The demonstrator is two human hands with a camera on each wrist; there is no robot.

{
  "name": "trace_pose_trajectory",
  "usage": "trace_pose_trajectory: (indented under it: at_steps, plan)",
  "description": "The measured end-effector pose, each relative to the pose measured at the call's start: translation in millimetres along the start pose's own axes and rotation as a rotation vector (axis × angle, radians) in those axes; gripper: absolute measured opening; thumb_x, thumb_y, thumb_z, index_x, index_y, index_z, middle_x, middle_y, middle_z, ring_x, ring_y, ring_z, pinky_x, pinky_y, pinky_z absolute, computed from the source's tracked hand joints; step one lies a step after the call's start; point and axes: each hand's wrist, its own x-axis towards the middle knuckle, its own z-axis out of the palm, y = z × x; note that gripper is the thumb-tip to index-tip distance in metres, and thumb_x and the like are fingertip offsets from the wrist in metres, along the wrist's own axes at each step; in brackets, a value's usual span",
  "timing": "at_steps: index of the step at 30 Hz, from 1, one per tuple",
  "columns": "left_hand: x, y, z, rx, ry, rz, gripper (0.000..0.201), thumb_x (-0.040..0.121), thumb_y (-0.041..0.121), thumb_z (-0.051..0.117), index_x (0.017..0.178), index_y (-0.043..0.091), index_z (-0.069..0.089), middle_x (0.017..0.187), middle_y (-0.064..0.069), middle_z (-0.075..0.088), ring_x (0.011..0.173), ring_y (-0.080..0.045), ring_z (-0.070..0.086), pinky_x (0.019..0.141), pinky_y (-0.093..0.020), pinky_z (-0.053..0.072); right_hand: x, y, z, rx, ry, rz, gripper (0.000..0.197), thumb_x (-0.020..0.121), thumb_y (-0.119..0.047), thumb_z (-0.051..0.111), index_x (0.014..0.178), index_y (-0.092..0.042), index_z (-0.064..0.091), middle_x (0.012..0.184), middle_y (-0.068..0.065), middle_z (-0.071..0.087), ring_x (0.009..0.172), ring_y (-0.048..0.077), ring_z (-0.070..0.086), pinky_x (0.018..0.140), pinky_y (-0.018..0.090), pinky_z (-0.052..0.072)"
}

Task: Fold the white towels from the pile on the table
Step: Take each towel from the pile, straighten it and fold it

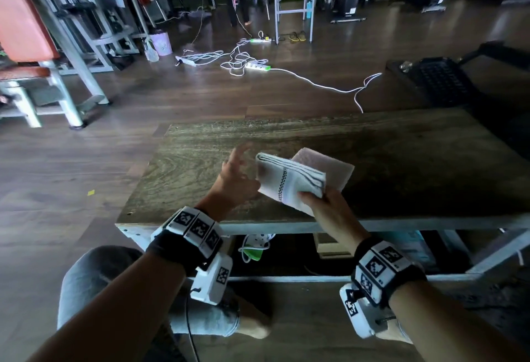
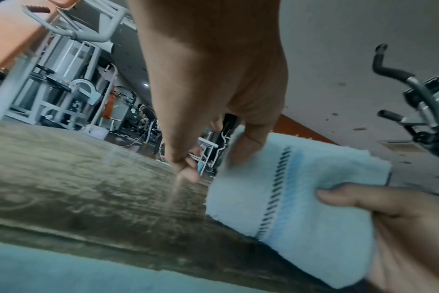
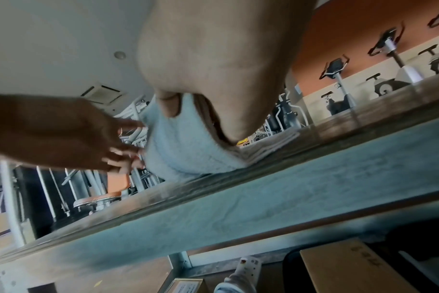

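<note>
Item: folded white terry towel with a dark checked stripe (image 1: 289, 182), held above the wooden table (image 1: 200, 160). Right hand (image 1: 324, 206) pinches its near corner; left hand (image 1: 235, 181), fingers spread, touches its left edge. Recommended handling: keep layers squared and edges aligned, then lay flat on the pinkish folded cloth (image 1: 329, 166) behind.

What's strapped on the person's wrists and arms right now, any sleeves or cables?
No sleeves; forearms bare. Each wrist wears a black band ringed with white blocks bearing black square-code markers. Under each hangs a white camera box, also marker-tagged. A thin black cable trails from the left box. Left hand and right hand are ungloved.
</note>
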Motion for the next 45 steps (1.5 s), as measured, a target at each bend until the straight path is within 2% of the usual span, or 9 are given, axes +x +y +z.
trace_pose_trajectory:
  at_steps: [4,7,20,24,30,35,41,43,45]
  plan:
    - [1,-19,12,0.095,-0.245,-0.126,0.048,0.069,0.001,0.082,0.11,0.013,0.061,0.09,0.003,0.065,0.08,-0.011,0.064,0.075,-0.022,0.054,6,7,-15,0.136,-0.083,0.119,0.025,0.08,-0.031,0.07,0.104,-0.038,0.073,0.108,-0.011,0.074,0.106,0.008,0.067,0.1,0.037,0.049]
    - [4,-15,24,-0.017,-0.149,-0.213,0.021,0.071,0.029,0.082,0.086,0.019,0.073,0.086,-0.001,0.074,0.082,-0.019,0.069,0.083,-0.038,0.055,18,10,-20,0.167,-0.061,0.174,0.036,0.075,-0.032,0.073,0.11,-0.026,0.072,0.108,-0.006,0.075,0.107,0.015,0.068,0.098,0.042,0.051]
    - [62,-13,65,0.181,-0.073,-0.128,0.023,0.087,0.025,0.063,0.068,0.018,0.052,0.062,0.002,0.053,0.056,-0.014,0.047,0.046,-0.02,0.036,53,29,-47,-0.115,0.117,0.288,0.017,0.092,-0.024,0.056,0.098,-0.015,0.068,0.093,0.007,0.073,0.082,0.022,0.073,0.068,0.047,0.063]
    - [76,-17,81,0.192,-0.093,-0.083,0.01,0.088,0.022,0.062,0.083,0.014,0.058,0.064,0.005,0.054,0.052,-0.008,0.046,0.04,-0.012,0.033,60,35,-50,-0.111,0.163,0.339,0.016,0.095,-0.026,0.054,0.096,-0.014,0.065,0.094,0.007,0.072,0.081,0.022,0.073,0.065,0.043,0.063]
    - [84,-29,88,0.228,-0.078,-0.053,0.006,0.09,0.028,0.06,0.094,0.023,0.06,0.082,0.001,0.067,0.074,-0.018,0.064,0.065,-0.036,0.054,63,39,-49,-0.042,0.189,0.372,0.018,0.099,-0.027,0.054,0.101,-0.011,0.062,0.099,0.009,0.069,0.083,0.023,0.072,0.063,0.041,0.063]
    - [87,-23,85,0.177,-0.137,-0.11,0.036,0.09,0.03,0.058,0.126,0.024,0.053,0.108,0.002,0.064,0.088,-0.014,0.064,0.064,-0.027,0.051,65,42,-49,0.0,0.226,0.434,0.021,0.098,-0.032,0.058,0.101,-0.012,0.06,0.101,0.009,0.068,0.082,0.022,0.071,0.061,0.042,0.063]
    - [96,-24,70,0.162,-0.212,-0.177,0.054,0.08,0.014,0.062,0.131,0.017,0.043,0.113,-0.005,0.063,0.086,-0.016,0.063,0.054,-0.026,0.05,78,43,-56,-0.721,0.146,0.124,0.06,0.093,-0.039,0.061,0.144,-0.023,0.033,0.141,0.001,0.029,0.119,0.015,0.045,0.085,0.032,0.049]
    - [97,-21,64,0.22,-0.148,-0.129,0.055,0.081,0.01,0.059,0.132,0.018,0.042,0.112,-0.003,0.062,0.089,-0.017,0.061,0.057,-0.019,0.045,83,44,-56,-0.79,0.015,0.099,0.044,0.095,-0.04,0.055,0.135,-0.024,0.046,0.137,0.001,0.039,0.127,0.02,0.043,0.1,0.041,0.045]
    - [97,-21,60,0.252,0.003,-0.05,0.053,0.082,0.01,0.057,0.132,0.022,0.044,0.111,-0.001,0.064,0.095,-0.022,0.06,0.069,-0.024,0.047,82,43,-53,-0.715,-0.017,0.118,0.023,0.096,-0.04,0.054,0.108,-0.021,0.058,0.112,-0.001,0.058,0.108,0.021,0.058,0.09,0.043,0.052]
